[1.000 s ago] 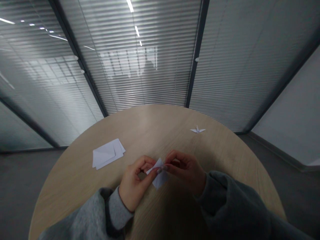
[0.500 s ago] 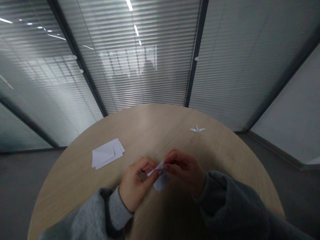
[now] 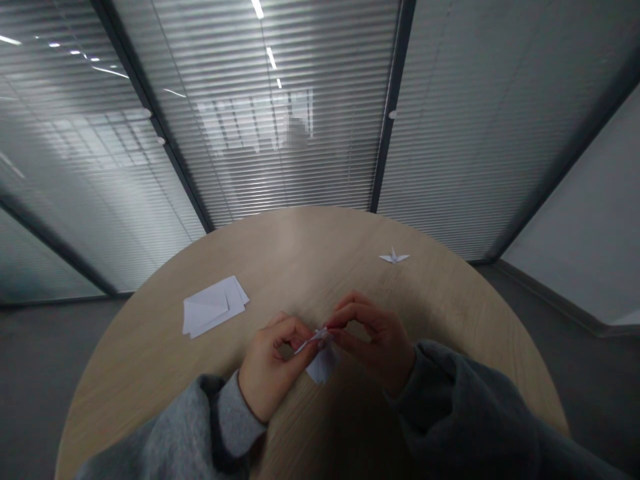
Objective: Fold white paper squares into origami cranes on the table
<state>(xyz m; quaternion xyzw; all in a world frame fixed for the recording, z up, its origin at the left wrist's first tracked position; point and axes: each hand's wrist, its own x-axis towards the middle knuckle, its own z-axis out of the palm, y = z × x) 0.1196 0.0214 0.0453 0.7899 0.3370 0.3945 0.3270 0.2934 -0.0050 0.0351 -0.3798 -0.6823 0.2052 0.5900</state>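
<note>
Above the middle of the round table, a small folded piece of white paper [image 3: 323, 360] is pinched between my two hands. My left hand [image 3: 275, 367] grips its thin pointed flap from the left with thumb and fingertips. My right hand [image 3: 373, 343] holds the upper part from the right, its fingertips meeting the paper. The lower paper corner hangs below the fingers, and the hands hide much of the fold. Farther off, a small white origami crane [image 3: 394, 257] stands on the wood, out of reach of both hands.
A small stack of white paper sheets [image 3: 215, 305] lies left of my hands on the light wood table [image 3: 310, 233]. Glass partitions with slatted blinds [image 3: 280, 167] stand behind the table. Grey floor surrounds it, and a blurred figure shows behind the blinds.
My fingers have pressed the paper narrower, and its pointed flap now lies flatter. My right hand has shifted slightly upward. The view has tilted slightly.
</note>
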